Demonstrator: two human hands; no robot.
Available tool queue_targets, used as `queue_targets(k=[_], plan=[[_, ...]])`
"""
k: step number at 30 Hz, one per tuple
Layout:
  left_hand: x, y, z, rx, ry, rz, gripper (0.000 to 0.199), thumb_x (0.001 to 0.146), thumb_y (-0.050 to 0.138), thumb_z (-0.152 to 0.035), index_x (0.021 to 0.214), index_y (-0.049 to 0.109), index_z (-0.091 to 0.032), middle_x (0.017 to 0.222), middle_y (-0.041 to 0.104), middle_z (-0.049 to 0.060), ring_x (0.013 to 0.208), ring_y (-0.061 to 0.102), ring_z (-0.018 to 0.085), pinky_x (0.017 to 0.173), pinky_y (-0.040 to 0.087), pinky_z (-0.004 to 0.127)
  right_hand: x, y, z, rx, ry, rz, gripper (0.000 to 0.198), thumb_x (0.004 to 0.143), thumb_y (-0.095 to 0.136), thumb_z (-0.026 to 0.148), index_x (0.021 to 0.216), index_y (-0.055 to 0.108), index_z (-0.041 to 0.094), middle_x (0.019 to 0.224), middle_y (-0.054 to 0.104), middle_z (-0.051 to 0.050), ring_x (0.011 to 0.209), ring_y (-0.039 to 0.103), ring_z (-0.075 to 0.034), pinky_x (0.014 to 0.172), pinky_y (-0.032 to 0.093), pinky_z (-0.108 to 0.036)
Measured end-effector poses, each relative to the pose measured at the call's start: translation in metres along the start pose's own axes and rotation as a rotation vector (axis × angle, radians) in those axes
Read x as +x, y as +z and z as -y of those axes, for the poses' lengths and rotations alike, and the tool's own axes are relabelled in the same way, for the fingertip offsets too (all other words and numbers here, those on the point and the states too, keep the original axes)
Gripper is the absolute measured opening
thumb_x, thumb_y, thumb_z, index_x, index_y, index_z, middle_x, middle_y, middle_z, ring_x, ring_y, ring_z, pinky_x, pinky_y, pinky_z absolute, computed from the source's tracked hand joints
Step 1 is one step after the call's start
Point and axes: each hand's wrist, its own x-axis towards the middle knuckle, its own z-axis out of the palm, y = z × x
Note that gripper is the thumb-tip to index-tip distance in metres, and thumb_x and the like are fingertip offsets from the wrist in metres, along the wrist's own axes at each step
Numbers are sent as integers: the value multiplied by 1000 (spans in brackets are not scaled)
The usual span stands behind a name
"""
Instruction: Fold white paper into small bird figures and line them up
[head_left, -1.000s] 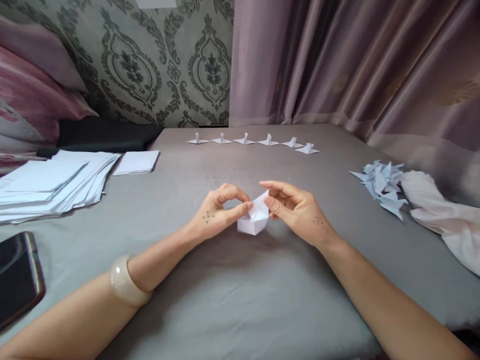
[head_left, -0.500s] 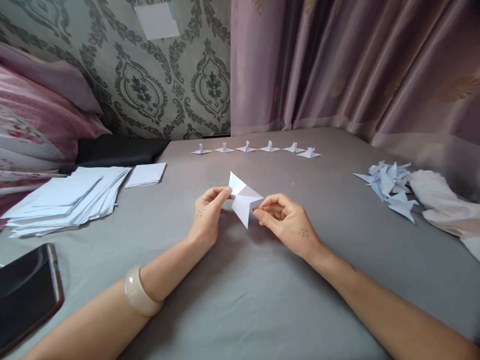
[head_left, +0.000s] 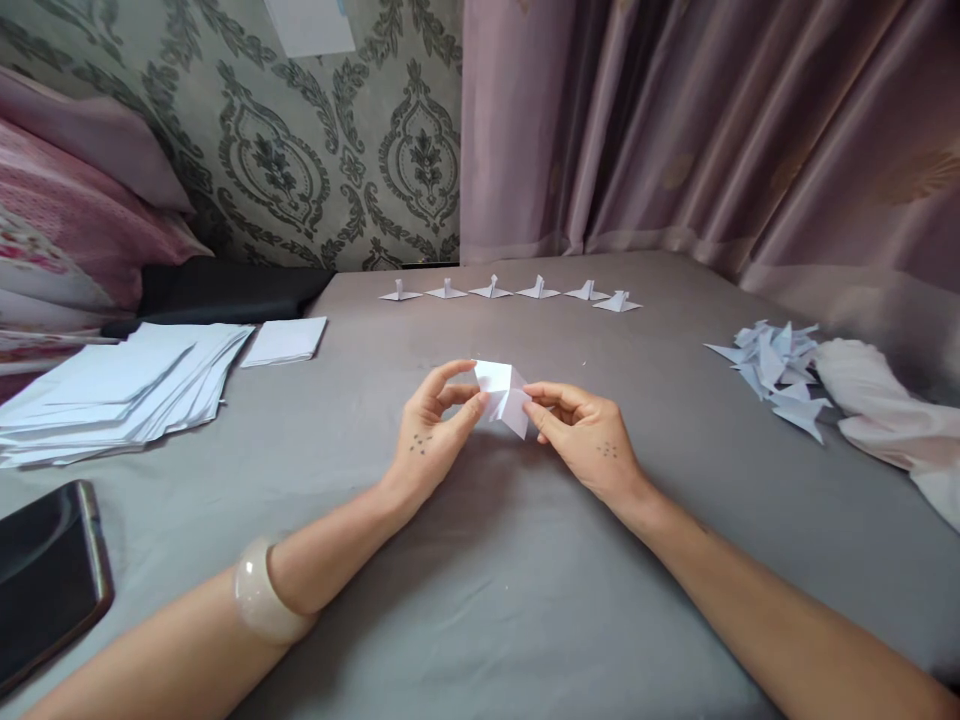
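Note:
A small folded white paper is held up between both hands above the grey cloth. My left hand pinches its left edge, thumb in front and forefinger at the upper corner. On the other side, my right hand grips the right edge between thumb and fingers. Several folded paper birds stand in a row farther back. At the right lies a heap of folded white paper figures, with pointed tips sticking out.
Loose white sheets are stacked at the left, beside a smaller pile of paper. A dark phone lies at the near left. White crumpled fabric sits at the right, and a purple curtain hangs behind.
The folded paper has been turned, so its long points no longer spread outward. My right hand now grips its right edge, and my left hand has shifted slightly right.

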Motion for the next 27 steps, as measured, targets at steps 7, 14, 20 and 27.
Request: queue_targets(k=[7,14,20,27], plan=[[2,-3,2,113,5,41,17,77,69,-29,91,72,-20,91,70,4,85,62,18,82,47,30,1,-6,-5,-70,-16,-1,25,76,68,35,95,72,21,83,69,-3,57,55,-11,54,47,-25],[1,-3,3,-4,-115,27,18,72,75,-31,87,75,-21,90,72,3,84,63,17,80,47,29,-1,-7,0,-110,-33,-47,20,75,68,33,92,72,23,74,65,1,54,51,-10,50,42,-24],[-1,3,0,-241,-222,113,22,70,78,-29,90,73,-21,83,73,2,77,64,14,77,49,28,-6,1,2,-25,-56,-63,18,75,69,33,89,70,22,72,66,0,56,53,-10,56,46,-25],[-2,4,-1,-222,-224,108,17,69,79,-30,83,75,-21,81,73,2,77,64,15,77,48,28,-8,4,1,-7,-94,-71,12,77,69,31,86,70,23,70,64,2,56,52,-9,55,45,-24]])
